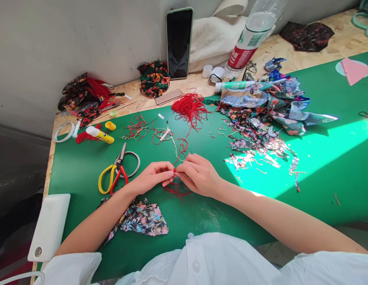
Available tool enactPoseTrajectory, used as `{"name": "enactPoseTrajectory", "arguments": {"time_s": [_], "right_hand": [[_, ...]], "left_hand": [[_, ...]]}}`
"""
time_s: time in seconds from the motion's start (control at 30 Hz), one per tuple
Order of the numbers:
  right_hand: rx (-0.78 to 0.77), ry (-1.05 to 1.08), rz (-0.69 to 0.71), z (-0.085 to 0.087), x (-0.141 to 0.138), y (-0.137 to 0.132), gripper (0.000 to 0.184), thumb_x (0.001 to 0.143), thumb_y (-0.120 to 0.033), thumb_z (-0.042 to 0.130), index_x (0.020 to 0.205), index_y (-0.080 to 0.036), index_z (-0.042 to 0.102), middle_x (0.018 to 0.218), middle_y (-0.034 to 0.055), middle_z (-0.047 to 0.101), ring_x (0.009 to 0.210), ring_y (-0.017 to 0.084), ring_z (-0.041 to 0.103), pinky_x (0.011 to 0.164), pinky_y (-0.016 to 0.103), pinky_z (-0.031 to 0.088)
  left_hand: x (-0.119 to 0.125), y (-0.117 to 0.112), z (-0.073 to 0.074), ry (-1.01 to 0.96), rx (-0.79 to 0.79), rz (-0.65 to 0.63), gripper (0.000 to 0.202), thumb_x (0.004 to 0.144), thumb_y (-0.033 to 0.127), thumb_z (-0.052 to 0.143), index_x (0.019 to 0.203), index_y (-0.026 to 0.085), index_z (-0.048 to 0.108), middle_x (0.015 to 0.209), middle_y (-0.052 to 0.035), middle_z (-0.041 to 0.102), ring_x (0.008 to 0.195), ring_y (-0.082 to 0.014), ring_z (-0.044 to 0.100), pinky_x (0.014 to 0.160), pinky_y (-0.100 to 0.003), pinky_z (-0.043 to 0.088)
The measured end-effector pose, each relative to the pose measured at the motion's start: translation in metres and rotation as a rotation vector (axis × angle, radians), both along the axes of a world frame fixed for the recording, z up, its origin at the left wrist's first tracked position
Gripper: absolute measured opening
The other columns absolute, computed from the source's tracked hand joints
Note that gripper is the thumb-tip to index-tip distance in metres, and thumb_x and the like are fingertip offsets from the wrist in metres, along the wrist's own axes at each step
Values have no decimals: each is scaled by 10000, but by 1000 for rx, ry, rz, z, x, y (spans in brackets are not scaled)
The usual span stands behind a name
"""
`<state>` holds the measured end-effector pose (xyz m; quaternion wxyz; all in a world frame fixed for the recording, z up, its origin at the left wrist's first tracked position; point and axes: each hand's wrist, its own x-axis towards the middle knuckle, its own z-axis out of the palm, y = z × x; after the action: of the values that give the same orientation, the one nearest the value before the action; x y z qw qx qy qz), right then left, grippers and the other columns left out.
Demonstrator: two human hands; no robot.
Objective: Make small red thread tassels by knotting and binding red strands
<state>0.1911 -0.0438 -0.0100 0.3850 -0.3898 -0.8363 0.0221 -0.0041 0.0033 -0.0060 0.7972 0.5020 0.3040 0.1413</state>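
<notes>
My left hand and my right hand meet over the green mat, fingertips pinched on red thread. A small red knot or bundle shows between the fingertips; its exact form is partly hidden. Loose red strands hang below the hands, and one line of thread runs up to a tangled red pile. Left of my left hand lie scissors with one yellow and one red handle, partly over a ring-shaped roll. Beneath my left forearm rests floral fabric.
Fabric scraps heap at the right, near a plastic bottle. A phone leans upright at the back. A glue stick and a tape roll lie left. A white power bank sits at the left edge.
</notes>
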Motion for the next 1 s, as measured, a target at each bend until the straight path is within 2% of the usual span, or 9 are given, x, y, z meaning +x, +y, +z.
{"name": "enactPoseTrajectory", "arguments": {"time_s": [1.0], "right_hand": [[-10,-14,14,-1,1,-1,94,905,-173,513,811,-170,513,656,-3,565,615,115,403,589,255,310]], "left_hand": [[0,0,1,17,23,-29,198,868,326,590,811,139,562,653,41,498,537,-42,394,556,-213,309]]}}
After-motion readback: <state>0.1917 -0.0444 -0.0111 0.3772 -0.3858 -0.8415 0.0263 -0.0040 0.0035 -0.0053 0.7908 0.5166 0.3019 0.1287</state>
